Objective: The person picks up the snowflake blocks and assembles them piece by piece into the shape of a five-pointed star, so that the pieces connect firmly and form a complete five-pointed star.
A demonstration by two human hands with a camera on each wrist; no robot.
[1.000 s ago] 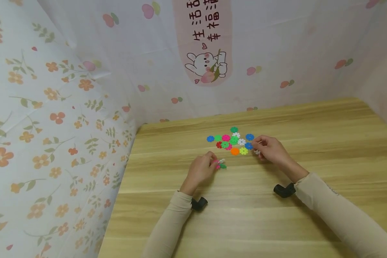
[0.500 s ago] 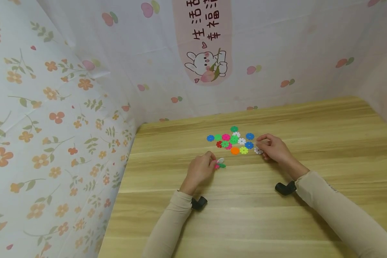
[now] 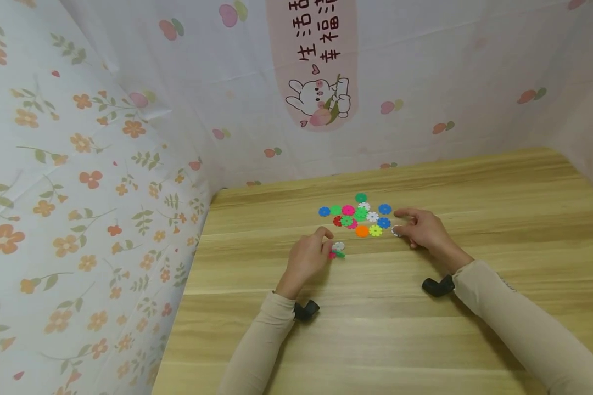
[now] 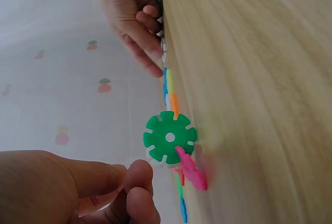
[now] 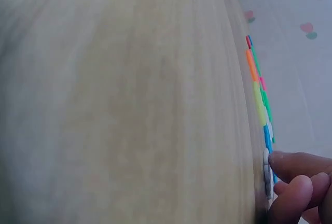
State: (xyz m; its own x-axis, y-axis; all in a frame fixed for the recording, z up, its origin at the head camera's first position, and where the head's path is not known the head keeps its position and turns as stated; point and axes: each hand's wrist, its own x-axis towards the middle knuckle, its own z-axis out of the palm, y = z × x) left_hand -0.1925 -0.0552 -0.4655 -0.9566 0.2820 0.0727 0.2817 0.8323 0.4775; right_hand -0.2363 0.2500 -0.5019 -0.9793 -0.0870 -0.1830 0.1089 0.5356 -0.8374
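My left hand pinches a small cluster of joined notched snowflake discs. In the left wrist view, its green disc faces the camera, a pink disc is slotted across it, and a white disc shows behind. The cluster's white disc is plainer in the head view. My right hand is at the right end of the loose discs, forefinger stretched out, thumb over a loose white disc. In the right wrist view, a fingertip is right at that white disc, which lies on the wood.
Loose blue, green, pink, orange and yellow discs lie between and beyond my hands on the wooden table. Patterned cloth hangs behind the table and on the left.
My right hand has moved slightly right from the blue disc, and its fingers have spread, uncovering more discs. The cluster in my left hand has turned, so its white disc faces up more.
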